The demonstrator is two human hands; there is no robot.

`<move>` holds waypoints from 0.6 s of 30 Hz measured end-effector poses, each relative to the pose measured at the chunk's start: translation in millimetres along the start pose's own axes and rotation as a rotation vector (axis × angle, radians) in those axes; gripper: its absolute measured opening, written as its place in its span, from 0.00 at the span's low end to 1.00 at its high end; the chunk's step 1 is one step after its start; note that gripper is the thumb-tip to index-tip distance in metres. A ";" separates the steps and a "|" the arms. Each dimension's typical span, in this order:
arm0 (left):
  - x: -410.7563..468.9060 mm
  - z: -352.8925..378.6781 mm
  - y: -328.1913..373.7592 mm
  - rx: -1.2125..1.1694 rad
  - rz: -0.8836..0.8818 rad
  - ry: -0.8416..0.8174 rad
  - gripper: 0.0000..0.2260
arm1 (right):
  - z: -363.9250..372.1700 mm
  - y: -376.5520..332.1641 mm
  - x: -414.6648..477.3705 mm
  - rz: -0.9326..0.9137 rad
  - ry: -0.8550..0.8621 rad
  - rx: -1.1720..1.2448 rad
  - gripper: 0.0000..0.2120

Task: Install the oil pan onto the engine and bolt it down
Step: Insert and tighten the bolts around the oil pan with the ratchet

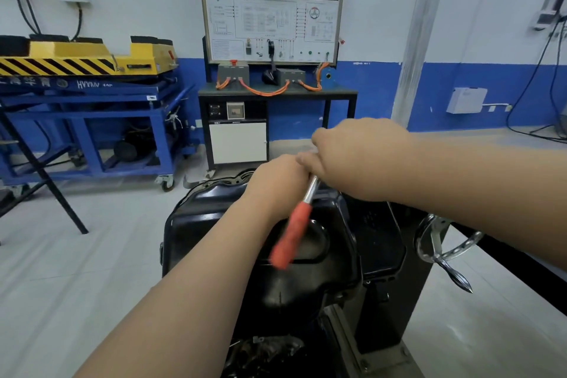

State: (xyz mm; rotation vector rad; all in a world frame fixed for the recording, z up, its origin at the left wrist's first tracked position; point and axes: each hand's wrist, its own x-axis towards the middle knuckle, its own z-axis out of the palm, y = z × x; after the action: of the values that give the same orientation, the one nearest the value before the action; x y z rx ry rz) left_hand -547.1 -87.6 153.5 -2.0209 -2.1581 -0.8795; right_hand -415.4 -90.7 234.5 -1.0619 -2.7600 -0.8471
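A glossy black oil pan [214,224] sits on top of the engine [270,350], which is mounted on a stand in front of me. A ratchet wrench with a red-orange grip [291,233] and a chrome shaft slants up toward the pan's far edge. My right hand [359,156] grips the wrench's upper end, its head hidden under the fingers. My left hand [276,178] is curled next to it at the far rim of the pan; what it holds is hidden. No bolts are visible.
A chrome handwheel with a crank handle [445,248] sticks out of the engine stand on the right. Behind stand a training bench with a wiring panel [273,6], a blue lift cart [89,120] carrying a yellow unit, and a dark slanted stand leg [46,178] at left.
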 end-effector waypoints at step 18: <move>1.5 3.7 -4.9 -0.085 0.079 0.098 0.08 | -10.3 23.3 7.6 -0.306 0.330 -0.307 0.24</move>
State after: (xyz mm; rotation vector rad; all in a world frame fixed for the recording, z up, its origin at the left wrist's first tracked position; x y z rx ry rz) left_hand -550.7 -84.6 149.3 -2.0390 -2.0086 -1.0526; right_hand -407.7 -77.2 256.1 -0.4681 -2.5931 -1.3796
